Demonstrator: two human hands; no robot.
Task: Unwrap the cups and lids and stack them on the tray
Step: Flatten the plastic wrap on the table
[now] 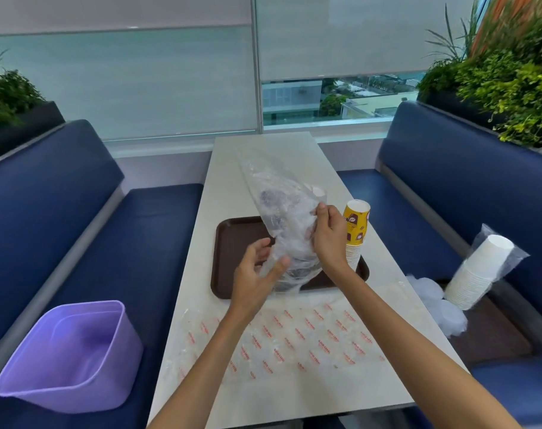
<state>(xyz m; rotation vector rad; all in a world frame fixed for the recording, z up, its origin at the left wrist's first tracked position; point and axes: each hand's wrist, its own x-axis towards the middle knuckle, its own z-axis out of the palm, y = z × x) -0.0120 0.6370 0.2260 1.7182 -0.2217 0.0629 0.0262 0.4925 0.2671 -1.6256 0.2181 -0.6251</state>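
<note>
Over the brown tray, midway along the table, a clear bag of lids leans tilted. The left hand grips its lower end and the right hand pinches its upper side. A cup stack stands at the tray's right edge.

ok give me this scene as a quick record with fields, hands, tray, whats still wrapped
left hand: left hand grips the lower part of the clear plastic bag
right hand: right hand pinches the bag's right edge
bag contents: cannot tell
tray: brown tray holds the stack of yellow paper cups
table: printed wrapper lies flat
left bench: purple bin
right bench: white cups in a sleeve, clear lids
</note>
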